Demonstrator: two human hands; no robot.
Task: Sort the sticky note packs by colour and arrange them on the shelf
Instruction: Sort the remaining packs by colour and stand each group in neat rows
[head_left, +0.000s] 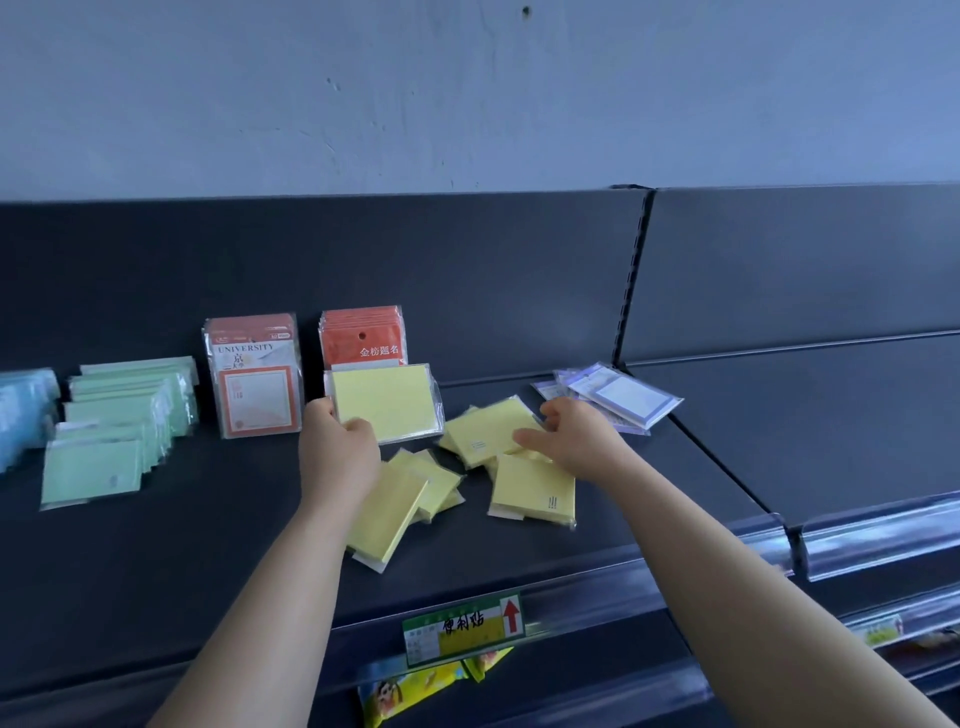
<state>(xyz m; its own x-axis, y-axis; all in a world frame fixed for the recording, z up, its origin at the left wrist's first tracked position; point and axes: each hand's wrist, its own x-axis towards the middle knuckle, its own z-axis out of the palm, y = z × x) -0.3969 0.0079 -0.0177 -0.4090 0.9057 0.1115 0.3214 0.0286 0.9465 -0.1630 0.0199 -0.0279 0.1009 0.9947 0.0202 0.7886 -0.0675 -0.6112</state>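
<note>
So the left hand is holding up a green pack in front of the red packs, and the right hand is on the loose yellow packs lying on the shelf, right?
Not green: the head view shows the left hand holding up a yellow pack in front of the red packs. The right hand is on the loose yellow packs lying on the shelf.

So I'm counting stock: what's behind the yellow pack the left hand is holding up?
A stack of red packs stands upright behind the yellow pack, which the left hand grips; only their tops show. Their lower halves are covered.
</note>
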